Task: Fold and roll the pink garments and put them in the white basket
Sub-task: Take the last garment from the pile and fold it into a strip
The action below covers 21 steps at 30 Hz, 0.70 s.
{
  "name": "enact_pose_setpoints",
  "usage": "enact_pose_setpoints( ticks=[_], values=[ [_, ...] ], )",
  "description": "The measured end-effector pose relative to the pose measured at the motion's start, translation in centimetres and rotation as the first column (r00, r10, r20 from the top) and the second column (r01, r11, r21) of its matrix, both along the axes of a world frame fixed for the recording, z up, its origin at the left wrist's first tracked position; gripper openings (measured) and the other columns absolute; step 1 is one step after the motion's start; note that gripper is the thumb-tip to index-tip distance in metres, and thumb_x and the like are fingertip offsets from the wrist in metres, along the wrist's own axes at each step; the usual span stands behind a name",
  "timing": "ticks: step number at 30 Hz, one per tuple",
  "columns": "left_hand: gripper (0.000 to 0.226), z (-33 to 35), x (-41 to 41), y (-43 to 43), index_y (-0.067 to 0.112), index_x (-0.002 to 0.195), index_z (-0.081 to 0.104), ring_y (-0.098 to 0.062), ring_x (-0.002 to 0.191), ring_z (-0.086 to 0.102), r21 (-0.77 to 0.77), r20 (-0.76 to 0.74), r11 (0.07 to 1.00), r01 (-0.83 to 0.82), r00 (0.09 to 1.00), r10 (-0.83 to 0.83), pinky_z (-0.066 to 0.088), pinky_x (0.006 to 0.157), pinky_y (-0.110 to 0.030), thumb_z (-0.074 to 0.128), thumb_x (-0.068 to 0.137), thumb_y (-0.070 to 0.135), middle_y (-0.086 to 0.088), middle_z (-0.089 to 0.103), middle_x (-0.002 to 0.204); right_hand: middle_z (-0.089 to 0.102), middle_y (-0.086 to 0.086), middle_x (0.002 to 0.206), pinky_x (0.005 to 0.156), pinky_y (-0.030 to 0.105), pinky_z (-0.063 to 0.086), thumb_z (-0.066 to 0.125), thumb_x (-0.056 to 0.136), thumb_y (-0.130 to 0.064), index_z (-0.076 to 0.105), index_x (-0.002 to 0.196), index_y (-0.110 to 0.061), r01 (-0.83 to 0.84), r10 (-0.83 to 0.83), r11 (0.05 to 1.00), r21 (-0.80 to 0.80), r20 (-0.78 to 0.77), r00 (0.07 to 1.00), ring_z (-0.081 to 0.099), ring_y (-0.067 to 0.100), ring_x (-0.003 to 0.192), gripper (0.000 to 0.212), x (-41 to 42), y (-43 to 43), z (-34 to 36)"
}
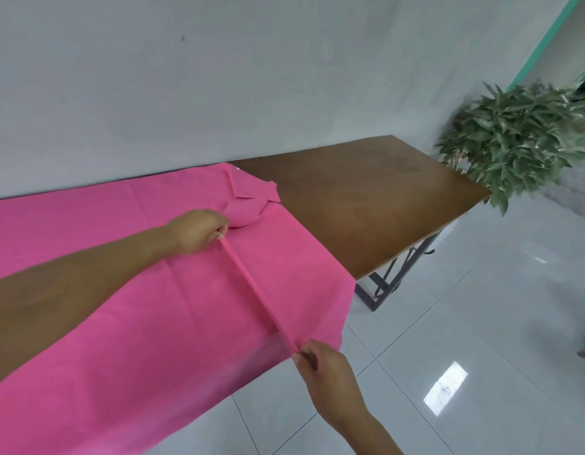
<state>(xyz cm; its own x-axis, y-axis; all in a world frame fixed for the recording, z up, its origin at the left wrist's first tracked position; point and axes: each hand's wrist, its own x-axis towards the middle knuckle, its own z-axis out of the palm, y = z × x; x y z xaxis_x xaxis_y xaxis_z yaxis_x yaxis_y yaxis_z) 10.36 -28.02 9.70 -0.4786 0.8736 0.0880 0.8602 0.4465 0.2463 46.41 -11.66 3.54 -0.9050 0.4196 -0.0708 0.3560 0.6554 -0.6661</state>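
A large pink garment (127,290) lies spread flat over the left part of a brown table (366,205), its collar (251,188) at the far side. A narrow pink strap (255,287) of the garment is stretched taut between both hands. My left hand (196,231) pinches its far end near the collar. My right hand (320,366) pinches its near end at the table's front edge. The white basket is not in view.
The right half of the brown table is bare wood, with black folding legs (393,277) below. A green potted plant (521,139) stands past the table's right end. A grey wall runs behind; glossy white floor tiles (449,372) lie to the right.
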Motion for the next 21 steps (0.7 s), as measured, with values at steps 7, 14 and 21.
enact_pose_setpoints(
  ticks=[7, 14, 21],
  values=[
    [0.022, 1.7, 4.5, -7.8, 0.014, 0.078, 0.060, -0.028, 0.074, 0.055, -0.135, -0.067, 0.989, -0.065, 0.996, 0.056, 0.049, 0.067, -0.039, 0.057, 0.080, -0.007, -0.001, 0.058, 0.080, 0.050, -0.006, 0.062, 0.059, 0.019, 0.037, 0.059, 0.099, -0.032, 0.051, 0.073, -0.023, -0.072, 0.069, 0.994, -0.083, -0.041, 0.997, 0.045, 0.010, 0.059, 0.028, 3.4, -5.9, 0.1],
    [0.018, 5.1, 7.9, -14.0, 0.008, 0.090, 0.068, -0.028, 0.082, 0.058, -0.201, -0.182, 0.961, -0.188, 0.971, 0.152, 0.046, 0.072, -0.036, 0.058, 0.087, -0.006, -0.010, 0.065, 0.089, 0.051, -0.017, 0.063, 0.054, 0.020, 0.034, 0.058, 0.099, -0.029, 0.045, 0.068, -0.031, -0.187, 0.172, 0.975, -0.120, -0.118, 0.978, 0.043, 0.010, 0.057, 0.034, 5.0, -11.6, 0.8],
    [0.015, 7.8, 10.0, -20.7, 0.009, 0.091, 0.069, -0.030, 0.084, 0.061, -0.216, -0.240, 0.947, -0.236, 0.953, 0.183, 0.050, 0.074, -0.039, 0.060, 0.089, -0.002, -0.010, 0.068, 0.089, 0.052, -0.016, 0.064, 0.056, 0.024, 0.037, 0.057, 0.100, -0.031, 0.052, 0.074, -0.027, -0.279, 0.256, 0.951, -0.134, -0.165, 0.952, 0.044, 0.010, 0.057, 0.027, 5.6, -17.0, 1.9]
  ],
)
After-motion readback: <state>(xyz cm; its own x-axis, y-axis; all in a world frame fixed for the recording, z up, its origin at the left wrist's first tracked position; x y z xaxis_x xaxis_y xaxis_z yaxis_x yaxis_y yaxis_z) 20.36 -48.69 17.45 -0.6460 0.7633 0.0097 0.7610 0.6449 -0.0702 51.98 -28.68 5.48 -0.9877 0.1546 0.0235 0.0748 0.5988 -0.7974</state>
